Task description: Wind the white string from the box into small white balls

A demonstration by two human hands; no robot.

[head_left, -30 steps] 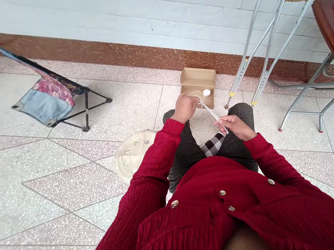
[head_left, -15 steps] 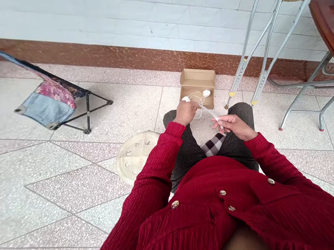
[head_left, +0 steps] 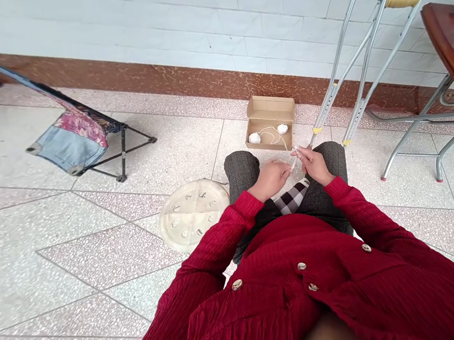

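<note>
Between my knees, my left hand [head_left: 270, 179] pinches one end of a thin white strand [head_left: 294, 162]. Close beside it on the right, my right hand [head_left: 311, 164] has its fingers closed on the upper part of the same strand. Beyond my hands an open cardboard box [head_left: 273, 146] stands on the floor. Inside it lie a white yarn ball [head_left: 254, 138] at the left and another white ball [head_left: 283, 129] at the right, with loose pale yarn between them. Some yarn runs from the box towards my right hand.
A round cream mat [head_left: 192, 222] lies left of my knees. Farther left stands a folding stool [head_left: 74, 145]. Metal crutches [head_left: 358, 83] lean on the wall at the right, near a brown chair [head_left: 448, 55] with metal legs.
My left hand has moved back from the box towards my lap. My right hand has shifted slightly up and left, bringing the hands closer. Both yarn balls now show fully in the box.
</note>
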